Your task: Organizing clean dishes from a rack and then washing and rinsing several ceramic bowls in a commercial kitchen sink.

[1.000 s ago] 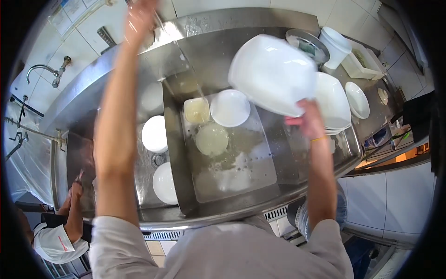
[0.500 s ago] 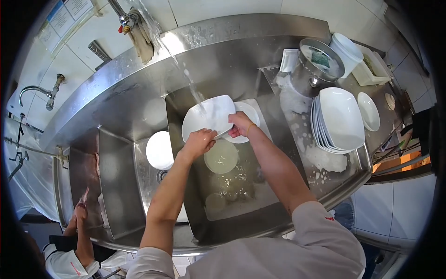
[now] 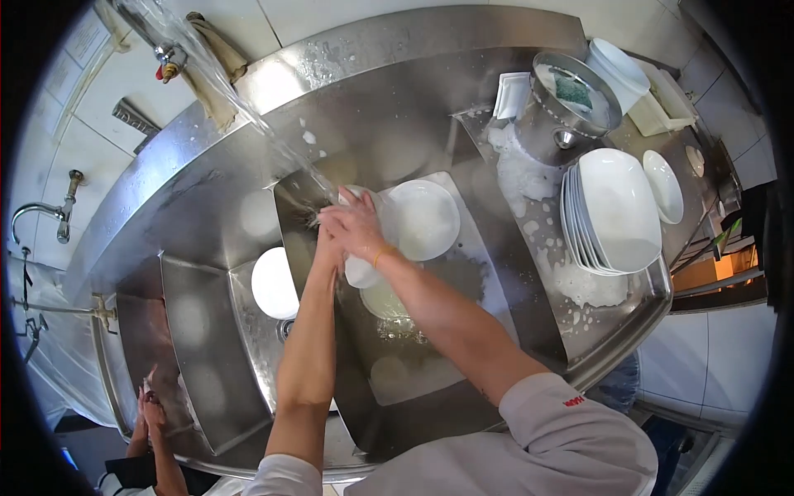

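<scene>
In the sink basin, a white dish (image 3: 361, 271) is tipped up on edge under the running water, partly covered by my hands. Water falls across my right hand (image 3: 357, 225), whose fingers lie stretched over the dish. My left hand (image 3: 327, 251) holds the dish from the left side; its fingers are mostly hidden behind the right hand. Just right of the hands, a round white plate (image 3: 432, 219) sits in the basin. Below them, a pale round dish (image 3: 382, 302) lies under the water.
A stack of white dishes (image 3: 619, 217) stands on the foamy right counter, near a steel pot (image 3: 562, 132) with a green scrubber. A white bowl (image 3: 275, 283) sits in the adjoining basin. Co-worker's hands (image 3: 150, 409) work at far left. The faucet (image 3: 170, 59) runs at upper left.
Both hands have moved left and up into the water stream. The dish has turned from lying broad to standing on edge, and my right hand has shifted from its right rim onto it.
</scene>
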Demonstrator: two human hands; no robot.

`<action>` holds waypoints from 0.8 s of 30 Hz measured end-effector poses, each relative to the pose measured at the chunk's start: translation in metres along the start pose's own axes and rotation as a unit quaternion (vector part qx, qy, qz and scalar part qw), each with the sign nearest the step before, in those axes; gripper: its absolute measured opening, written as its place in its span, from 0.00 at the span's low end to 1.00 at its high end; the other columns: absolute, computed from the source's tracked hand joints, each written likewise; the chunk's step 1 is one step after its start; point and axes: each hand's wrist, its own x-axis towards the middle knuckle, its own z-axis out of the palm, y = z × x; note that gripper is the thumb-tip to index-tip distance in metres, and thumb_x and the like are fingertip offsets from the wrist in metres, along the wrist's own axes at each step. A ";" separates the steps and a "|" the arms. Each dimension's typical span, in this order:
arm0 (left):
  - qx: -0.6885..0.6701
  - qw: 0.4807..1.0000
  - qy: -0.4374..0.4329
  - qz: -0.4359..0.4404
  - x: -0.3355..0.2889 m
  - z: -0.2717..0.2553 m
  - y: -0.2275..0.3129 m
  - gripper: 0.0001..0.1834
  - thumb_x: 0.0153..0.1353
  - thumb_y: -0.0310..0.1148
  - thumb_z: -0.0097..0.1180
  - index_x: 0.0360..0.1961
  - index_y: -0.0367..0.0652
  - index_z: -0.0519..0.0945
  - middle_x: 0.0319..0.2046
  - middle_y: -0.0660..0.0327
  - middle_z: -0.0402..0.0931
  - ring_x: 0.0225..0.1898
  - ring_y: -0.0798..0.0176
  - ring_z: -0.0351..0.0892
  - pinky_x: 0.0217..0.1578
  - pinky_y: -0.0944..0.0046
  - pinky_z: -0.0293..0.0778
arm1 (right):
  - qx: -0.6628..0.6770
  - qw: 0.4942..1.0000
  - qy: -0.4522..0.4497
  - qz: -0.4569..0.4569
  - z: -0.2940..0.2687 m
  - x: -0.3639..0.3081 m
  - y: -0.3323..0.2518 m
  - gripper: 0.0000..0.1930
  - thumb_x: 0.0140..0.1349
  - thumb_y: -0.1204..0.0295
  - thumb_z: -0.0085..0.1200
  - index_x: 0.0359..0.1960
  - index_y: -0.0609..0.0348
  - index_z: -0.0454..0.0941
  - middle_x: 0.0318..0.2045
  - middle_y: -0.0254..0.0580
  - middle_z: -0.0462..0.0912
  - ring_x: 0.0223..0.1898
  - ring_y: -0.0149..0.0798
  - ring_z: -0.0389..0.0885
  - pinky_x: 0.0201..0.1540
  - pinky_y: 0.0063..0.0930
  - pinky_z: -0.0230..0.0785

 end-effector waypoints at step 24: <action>0.741 0.620 -0.214 0.142 -0.090 0.077 -0.061 0.31 0.63 0.48 0.41 0.65 0.47 0.57 0.62 0.42 0.54 0.65 0.39 0.49 0.63 0.42 0.44 | 0.502 0.702 0.103 0.495 -0.178 -0.167 0.005 0.37 0.51 0.67 0.46 0.65 0.39 0.47 0.51 0.46 0.67 0.45 0.45 0.72 0.36 0.41 0.75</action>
